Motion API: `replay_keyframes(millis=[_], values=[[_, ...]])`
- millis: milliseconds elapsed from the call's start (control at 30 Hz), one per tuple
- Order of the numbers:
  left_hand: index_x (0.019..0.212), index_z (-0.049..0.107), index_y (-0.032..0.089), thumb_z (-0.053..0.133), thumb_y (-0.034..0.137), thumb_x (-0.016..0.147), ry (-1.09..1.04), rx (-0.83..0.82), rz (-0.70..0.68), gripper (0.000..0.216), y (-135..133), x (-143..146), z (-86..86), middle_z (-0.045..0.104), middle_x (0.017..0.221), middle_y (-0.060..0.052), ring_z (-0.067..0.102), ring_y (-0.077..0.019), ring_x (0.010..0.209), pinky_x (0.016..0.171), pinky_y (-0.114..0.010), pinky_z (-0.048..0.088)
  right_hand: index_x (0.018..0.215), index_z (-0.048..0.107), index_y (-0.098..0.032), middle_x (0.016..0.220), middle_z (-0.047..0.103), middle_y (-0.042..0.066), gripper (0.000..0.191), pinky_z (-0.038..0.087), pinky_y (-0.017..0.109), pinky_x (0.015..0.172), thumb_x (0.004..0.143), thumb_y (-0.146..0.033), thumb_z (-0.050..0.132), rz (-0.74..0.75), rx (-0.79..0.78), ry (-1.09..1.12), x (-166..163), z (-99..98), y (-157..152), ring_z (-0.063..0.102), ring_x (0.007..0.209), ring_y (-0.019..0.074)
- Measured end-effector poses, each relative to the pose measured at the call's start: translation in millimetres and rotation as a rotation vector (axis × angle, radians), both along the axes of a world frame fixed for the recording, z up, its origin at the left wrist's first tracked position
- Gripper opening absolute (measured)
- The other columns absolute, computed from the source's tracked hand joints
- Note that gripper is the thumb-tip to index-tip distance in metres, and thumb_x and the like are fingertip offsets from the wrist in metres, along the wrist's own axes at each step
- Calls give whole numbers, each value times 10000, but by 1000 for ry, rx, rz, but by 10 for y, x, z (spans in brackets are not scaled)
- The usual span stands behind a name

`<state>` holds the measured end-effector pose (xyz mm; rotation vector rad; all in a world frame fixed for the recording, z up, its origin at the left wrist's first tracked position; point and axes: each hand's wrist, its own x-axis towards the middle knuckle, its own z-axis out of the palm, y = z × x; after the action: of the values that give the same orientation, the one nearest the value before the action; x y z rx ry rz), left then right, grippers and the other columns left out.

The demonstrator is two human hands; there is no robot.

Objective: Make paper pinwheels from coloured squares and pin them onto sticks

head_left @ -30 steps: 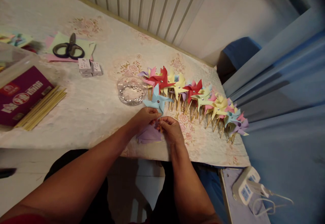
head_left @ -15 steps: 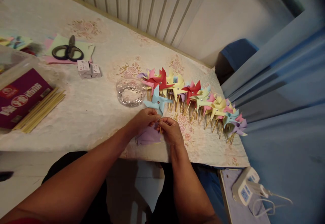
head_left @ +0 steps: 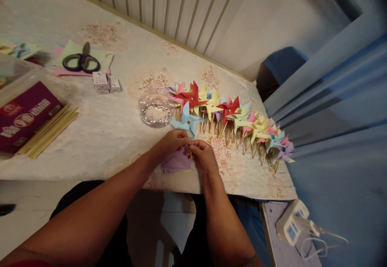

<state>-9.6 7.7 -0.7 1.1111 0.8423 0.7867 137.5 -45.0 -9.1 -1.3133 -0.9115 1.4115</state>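
Note:
My left hand [head_left: 175, 140] is closed in a pinch at the upper end of a short wooden stick [head_left: 190, 154]; what lies between its fingertips is too small to make out. Close against it, my right hand [head_left: 204, 155] has thumb and fingers closed around that stick. Just beyond the fingers is a light blue paper pinwheel [head_left: 193, 124] with a small stud at its centre; whether it lies free or touches the hands is unclear. Purple paper sheets [head_left: 175, 164] lie under the hands. A clear round dish [head_left: 156, 115] of shiny studs stands left of the pinwheel.
A row of colourful pinwheels [head_left: 240, 119] on sticks runs rightwards. At left are black scissors [head_left: 86, 62] on coloured paper, small white boxes [head_left: 104, 82], a bundle of wooden sticks [head_left: 53, 134] and a plastic tub [head_left: 30, 113]. A power strip [head_left: 292, 222] sits lower right.

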Motion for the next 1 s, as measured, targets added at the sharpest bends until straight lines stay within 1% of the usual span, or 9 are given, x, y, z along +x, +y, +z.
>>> replay_keyframes(millis=[333,467,600,867,1000], values=[[589,507,179,660,301,686,-5,-51,12,219,-17,-11,50,489,479,58,395,-58,419,454,-212,283,754,682,-182,567,676,-3,198,381,232,490,636,-319,766,-21,2,21,6,-3,-1,547,468,111],[603,520,177,665,295,683,2,-49,13,203,-18,-21,65,506,494,53,411,-62,424,456,-213,294,763,684,-181,559,673,-8,207,381,229,491,635,-319,771,-30,-3,20,21,-9,2,541,461,107],[613,520,179,672,297,676,22,-35,18,202,-18,-44,72,512,507,51,414,-64,429,456,-215,295,748,672,-187,558,665,-16,218,390,228,496,617,-324,781,-50,-4,23,36,-11,6,576,490,121],[653,524,179,669,304,691,33,-29,74,195,-2,-132,101,522,532,46,420,-65,451,463,-207,302,736,669,-194,542,637,-33,198,366,231,499,606,-303,772,-113,21,31,63,44,5,542,484,111],[658,525,177,682,322,688,26,-32,100,216,19,-146,87,525,525,46,423,-66,452,462,-205,296,724,663,-193,532,631,-36,205,354,227,501,600,-308,780,-122,28,49,72,50,5,529,472,103]])
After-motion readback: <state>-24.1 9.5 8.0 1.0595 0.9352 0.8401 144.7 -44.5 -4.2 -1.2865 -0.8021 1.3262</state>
